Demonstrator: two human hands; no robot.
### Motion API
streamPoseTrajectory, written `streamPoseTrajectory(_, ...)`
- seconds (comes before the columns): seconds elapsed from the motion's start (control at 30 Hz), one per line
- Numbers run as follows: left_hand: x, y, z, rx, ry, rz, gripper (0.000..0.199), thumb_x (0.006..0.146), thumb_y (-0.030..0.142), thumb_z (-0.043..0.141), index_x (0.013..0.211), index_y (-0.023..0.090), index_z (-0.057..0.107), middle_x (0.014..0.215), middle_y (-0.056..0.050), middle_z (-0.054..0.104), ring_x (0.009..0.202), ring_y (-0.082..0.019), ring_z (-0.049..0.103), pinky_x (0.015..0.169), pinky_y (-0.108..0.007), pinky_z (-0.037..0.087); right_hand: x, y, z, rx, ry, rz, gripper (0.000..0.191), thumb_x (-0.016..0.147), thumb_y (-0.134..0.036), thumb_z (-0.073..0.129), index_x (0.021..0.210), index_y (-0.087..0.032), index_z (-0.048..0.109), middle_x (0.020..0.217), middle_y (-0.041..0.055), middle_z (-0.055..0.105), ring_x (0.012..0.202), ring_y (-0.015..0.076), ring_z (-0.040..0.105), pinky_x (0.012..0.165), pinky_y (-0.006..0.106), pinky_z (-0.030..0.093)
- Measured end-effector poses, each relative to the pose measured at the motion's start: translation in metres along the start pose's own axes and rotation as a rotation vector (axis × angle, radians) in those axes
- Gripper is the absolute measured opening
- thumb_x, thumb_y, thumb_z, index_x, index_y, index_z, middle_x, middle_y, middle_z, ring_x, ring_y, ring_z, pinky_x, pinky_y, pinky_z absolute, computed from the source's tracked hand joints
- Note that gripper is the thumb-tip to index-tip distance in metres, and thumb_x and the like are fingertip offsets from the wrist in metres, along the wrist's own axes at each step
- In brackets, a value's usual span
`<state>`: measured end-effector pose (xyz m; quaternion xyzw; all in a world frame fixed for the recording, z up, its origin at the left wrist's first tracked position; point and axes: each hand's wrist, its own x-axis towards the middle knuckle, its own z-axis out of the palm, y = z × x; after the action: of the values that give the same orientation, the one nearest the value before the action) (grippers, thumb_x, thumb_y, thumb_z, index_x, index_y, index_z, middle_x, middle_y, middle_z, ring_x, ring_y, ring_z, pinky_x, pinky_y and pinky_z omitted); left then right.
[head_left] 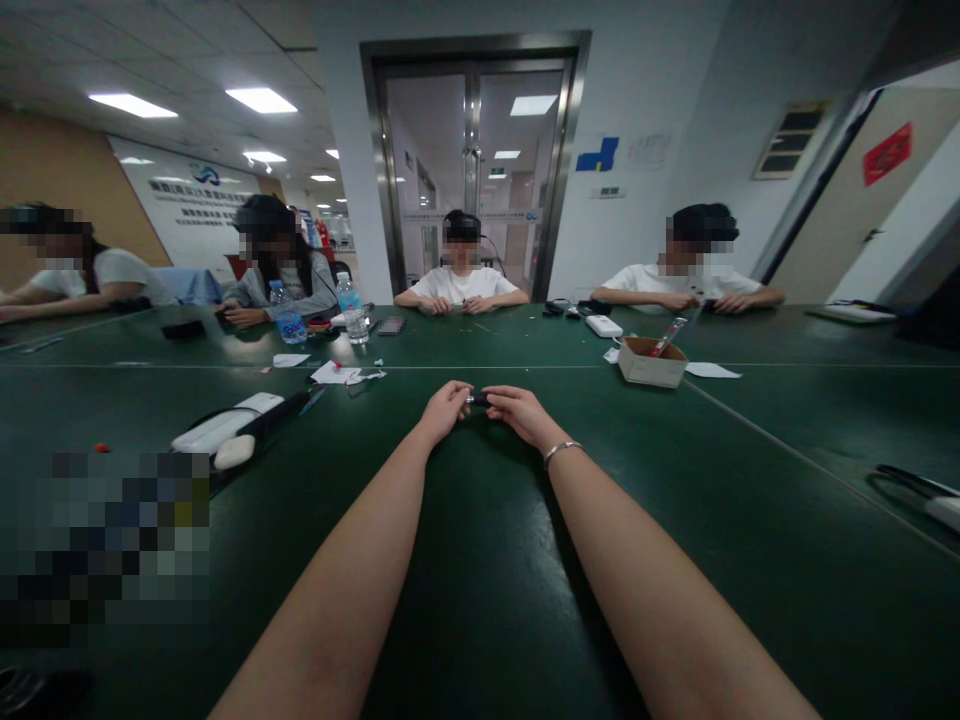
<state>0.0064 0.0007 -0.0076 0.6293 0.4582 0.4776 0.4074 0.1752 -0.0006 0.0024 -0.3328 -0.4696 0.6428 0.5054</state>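
The pen-like piece lies level between the two hands, above the green table: the left hand pinches its silvery end, the right hand its black body. It is small and slim, partly hidden by fingers. A bracelet circles the right wrist. Farther right stands a box; farther left, two bottles.

Unreadable: left of the double door, blurred on the white wall sign and blue bottle label; right of it, unclear on the red poster; through its glass, too small on the green sign.
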Motion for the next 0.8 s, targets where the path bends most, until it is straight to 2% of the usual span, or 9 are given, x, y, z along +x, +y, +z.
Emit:
streamPoseTrajectory(0.13, -0.003, 0.005, 0.001, 0.038, 0.037, 0.037, 0.028, 0.074, 0.02, 0.056, 0.101, 0.016, 0.057, 0.07, 0.0, 0.055, 0.059, -0.01, 0.05, 0.054, -0.02, 0.038, 0.001, 0.001, -0.001, 0.003, -0.006, -0.001, 0.015, 0.075, 0.001, 0.061, 0.086, -0.007, 0.068, 0.071, 0.0072, 0.064, 0.053, 0.0093, 0.058, 0.05, 0.016, 0.052)
streamPoseTrajectory(0.3, -0.006, 0.011, 0.001, -0.027, -0.014, -0.021, 0.028, 0.085, 0.031, 0.04, 0.098, 0.013, 0.057, 0.055, 0.001, 0.05, 0.046, -0.009, 0.044, 0.047, -0.02, 0.034, 0.001, 0.001, -0.001, -0.001, -0.001, 0.0, 0.016, 0.077, 0.002, 0.058, 0.085, -0.007, 0.068, 0.075, 0.0087, 0.065, 0.054, 0.0097, 0.059, 0.05, 0.016, 0.052)
streamPoseTrajectory(0.43, -0.005, 0.01, 0.001, -0.015, 0.022, -0.013, 0.025, 0.081, 0.026, 0.047, 0.101, 0.015, 0.057, 0.061, 0.002, 0.052, 0.048, -0.008, 0.045, 0.047, -0.019, 0.033, 0.0, 0.001, -0.002, -0.006, -0.023, -0.002, 0.016, 0.076, 0.002, 0.06, 0.086, -0.007, 0.068, 0.074, 0.0084, 0.065, 0.054, 0.0098, 0.059, 0.05, 0.016, 0.052)
streamPoseTrajectory(0.57, -0.004, 0.009, 0.001, -0.018, 0.004, -0.005, 0.026, 0.084, 0.032, 0.044, 0.097, 0.014, 0.058, 0.057, 0.002, 0.051, 0.046, -0.008, 0.043, 0.047, -0.019, 0.033, 0.001, 0.001, -0.003, -0.009, -0.026, 0.004, 0.015, 0.076, 0.001, 0.06, 0.086, -0.007, 0.068, 0.073, 0.0082, 0.064, 0.054, 0.0098, 0.059, 0.05, 0.016, 0.052)
streamPoseTrajectory(0.8, -0.005, 0.011, 0.001, -0.011, 0.023, 0.002, 0.024, 0.081, 0.028, 0.048, 0.096, 0.014, 0.059, 0.06, 0.001, 0.053, 0.048, -0.008, 0.044, 0.048, -0.019, 0.034, 0.001, 0.001, -0.003, -0.008, -0.021, 0.007, 0.016, 0.077, 0.002, 0.059, 0.087, -0.008, 0.067, 0.073, 0.0079, 0.064, 0.053, 0.0095, 0.059, 0.05, 0.015, 0.052)
